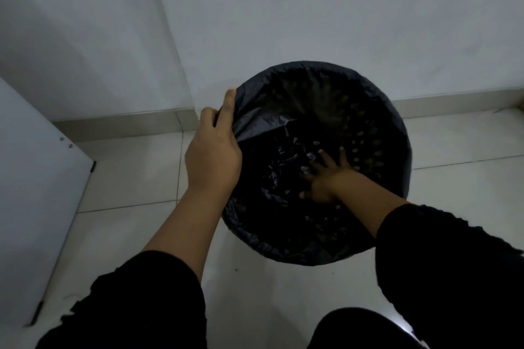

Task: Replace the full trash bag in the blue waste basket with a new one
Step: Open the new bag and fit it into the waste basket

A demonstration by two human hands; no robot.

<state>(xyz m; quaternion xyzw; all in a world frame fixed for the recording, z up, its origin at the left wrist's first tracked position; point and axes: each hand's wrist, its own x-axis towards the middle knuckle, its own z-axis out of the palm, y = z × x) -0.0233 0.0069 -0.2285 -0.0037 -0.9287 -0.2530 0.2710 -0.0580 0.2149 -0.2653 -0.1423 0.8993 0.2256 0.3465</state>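
Black thin plastic bag [255, 119], lining the round perforated basket [377, 147] on the pale tiled floor [127, 178]: left hand [211, 150] pinches its edge at the rim; right hand [326, 176], fingers spread flat, presses the crumpled bottom. Advice: hold the rim firm, push air out toward the walls, smooth slowly to avoid tearing.
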